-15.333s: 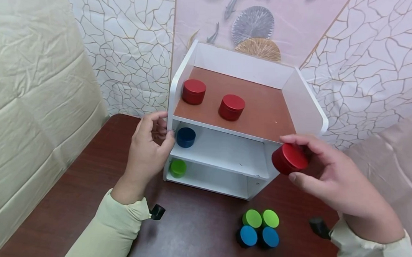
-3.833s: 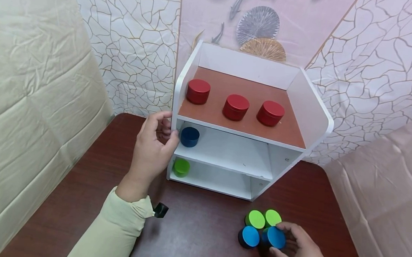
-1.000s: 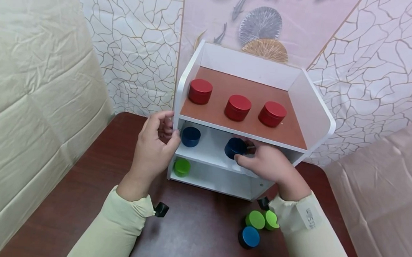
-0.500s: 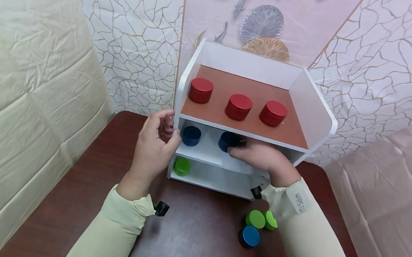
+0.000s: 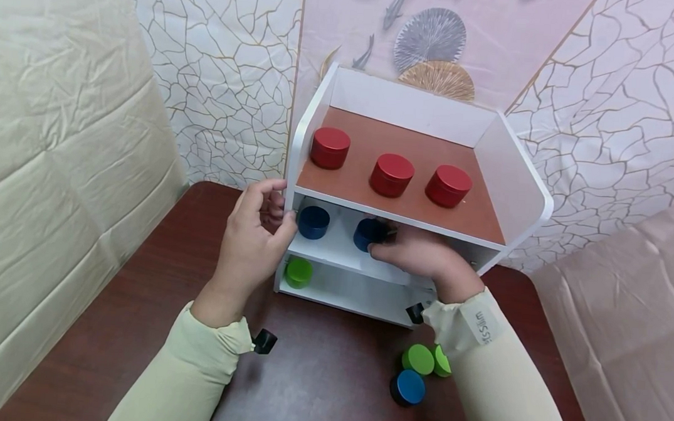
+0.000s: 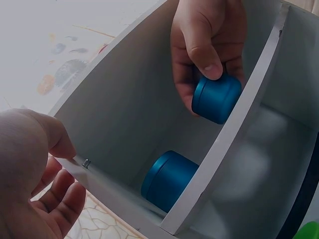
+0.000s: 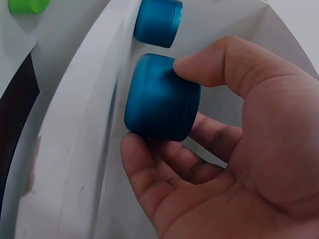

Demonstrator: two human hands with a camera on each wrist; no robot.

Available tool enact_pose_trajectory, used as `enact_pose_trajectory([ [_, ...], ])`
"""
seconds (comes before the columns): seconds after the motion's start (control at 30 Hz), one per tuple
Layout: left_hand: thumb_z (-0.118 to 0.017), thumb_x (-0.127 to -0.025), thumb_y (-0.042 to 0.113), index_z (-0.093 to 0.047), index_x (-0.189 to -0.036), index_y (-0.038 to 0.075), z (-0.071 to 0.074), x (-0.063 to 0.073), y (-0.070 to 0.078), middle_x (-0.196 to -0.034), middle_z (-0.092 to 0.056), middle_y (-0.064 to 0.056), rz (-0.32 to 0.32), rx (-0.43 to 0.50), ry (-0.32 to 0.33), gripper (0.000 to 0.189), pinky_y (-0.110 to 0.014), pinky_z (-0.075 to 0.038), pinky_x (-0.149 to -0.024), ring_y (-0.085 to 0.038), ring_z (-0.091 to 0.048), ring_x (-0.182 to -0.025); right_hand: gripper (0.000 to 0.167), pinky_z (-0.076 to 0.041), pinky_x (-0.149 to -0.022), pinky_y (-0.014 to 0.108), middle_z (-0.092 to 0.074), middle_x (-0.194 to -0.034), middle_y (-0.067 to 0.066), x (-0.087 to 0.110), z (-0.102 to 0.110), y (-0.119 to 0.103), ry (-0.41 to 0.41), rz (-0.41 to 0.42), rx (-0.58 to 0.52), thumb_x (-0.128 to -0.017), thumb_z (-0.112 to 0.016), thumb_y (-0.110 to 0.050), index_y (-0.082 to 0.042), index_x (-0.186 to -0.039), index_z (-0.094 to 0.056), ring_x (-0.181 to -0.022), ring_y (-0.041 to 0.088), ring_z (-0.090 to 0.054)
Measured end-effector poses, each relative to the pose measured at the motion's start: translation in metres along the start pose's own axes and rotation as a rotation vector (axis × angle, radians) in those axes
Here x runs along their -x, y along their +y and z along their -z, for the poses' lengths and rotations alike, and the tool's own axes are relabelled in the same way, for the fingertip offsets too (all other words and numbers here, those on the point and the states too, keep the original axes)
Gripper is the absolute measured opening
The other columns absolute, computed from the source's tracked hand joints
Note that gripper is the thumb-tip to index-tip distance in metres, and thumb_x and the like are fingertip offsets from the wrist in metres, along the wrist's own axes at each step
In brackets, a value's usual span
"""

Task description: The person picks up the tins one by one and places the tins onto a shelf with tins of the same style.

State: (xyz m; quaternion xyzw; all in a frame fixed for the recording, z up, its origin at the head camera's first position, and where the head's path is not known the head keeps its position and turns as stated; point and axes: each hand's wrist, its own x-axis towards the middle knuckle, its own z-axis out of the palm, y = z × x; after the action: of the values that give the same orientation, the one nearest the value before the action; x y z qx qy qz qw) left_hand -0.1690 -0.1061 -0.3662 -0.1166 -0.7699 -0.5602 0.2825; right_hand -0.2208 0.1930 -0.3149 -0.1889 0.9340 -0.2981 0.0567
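A small white shelf unit (image 5: 371,209) with a brown top board stands on the table. My left hand (image 5: 251,232) holds the front edge of its left side panel, thumb at the front and fingers outside. Inside the middle compartment, my right hand (image 5: 416,255) pinches a blue round tin (image 7: 162,97) between thumb and fingers, close over the shelf board. Left of it on the same board sits another blue tin (image 5: 314,223). A green tin (image 5: 298,273) stands at the left of the bottom compartment. On the top board are three red tins (image 5: 392,175), spaced apart.
On the dark table (image 5: 318,373), in front of the unit's right side, stand two green tins (image 5: 418,359) and a third blue tin (image 5: 408,387). The right sleeve (image 5: 494,362) partly covers one green tin. Patterned cloth (image 5: 230,74) hangs behind the unit.
Since 3.8 s ago, my right hand has carried a blue tin from the table group into the middle compartment, then slid leftward with it. A third red tin has joined the top board. My left hand stays put.
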Motion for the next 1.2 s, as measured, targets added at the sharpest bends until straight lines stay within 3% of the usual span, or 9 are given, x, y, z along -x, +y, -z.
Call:
enact_pose_trajectory([
  [0.23,-0.075,-0.103,0.009,-0.060,-0.148,0.014,0.0007,0.0004,0.0004,-0.120,-0.063,-0.008,0.004,-0.008,-0.004,0.048,-0.022,-0.060,-0.086,-0.015,-0.065,-0.102,0.086,-0.063,-0.106,0.059,-0.060,-0.154,0.010,-0.0044,-0.0032,0.0046,0.004,0.027,-0.010,-0.085,-0.090,-0.019,-0.025,-0.163,-0.055,-0.130,0.034,-0.062],
  [0.77,-0.075,-0.103,0.009,-0.061,-0.148,0.014,0.0006,0.0000,-0.0002,-0.119,-0.064,-0.008,-0.002,-0.003,-0.004,0.048,-0.022,-0.060,-0.085,-0.015,-0.065,-0.102,0.075,-0.060,-0.112,0.062,-0.057,-0.158,0.009,-0.0071,-0.0070,0.0063,-0.011,0.034,-0.020,-0.086,-0.090,-0.017,-0.022,-0.155,-0.061,-0.137,0.035,-0.057],
  [0.97,-0.075,-0.103,0.009,-0.061,-0.149,0.015,0.0004,0.0001,-0.0003,-0.120,-0.064,-0.007,-0.001,-0.005,-0.005,0.048,-0.022,-0.060,-0.086,-0.015,-0.065,-0.102,0.082,-0.062,-0.108,0.059,-0.053,-0.160,0.005,-0.0054,-0.0077,0.0078,-0.015,0.045,-0.012,-0.084,-0.092,-0.017,-0.027,-0.158,-0.057,-0.141,0.032,-0.051],
  [1.2,-0.075,-0.103,0.009,-0.060,-0.149,0.015,0.0001,-0.0003,-0.0002,-0.120,-0.064,-0.007,0.000,-0.003,-0.005,0.048,-0.023,-0.061,-0.085,-0.015,-0.065,-0.102,0.095,-0.056,-0.116,0.061,-0.050,-0.164,0.006,-0.0043,-0.0077,0.0089,-0.026,0.033,0.017,-0.088,-0.093,-0.028,-0.028,-0.169,-0.045,-0.146,0.032,-0.049],
])
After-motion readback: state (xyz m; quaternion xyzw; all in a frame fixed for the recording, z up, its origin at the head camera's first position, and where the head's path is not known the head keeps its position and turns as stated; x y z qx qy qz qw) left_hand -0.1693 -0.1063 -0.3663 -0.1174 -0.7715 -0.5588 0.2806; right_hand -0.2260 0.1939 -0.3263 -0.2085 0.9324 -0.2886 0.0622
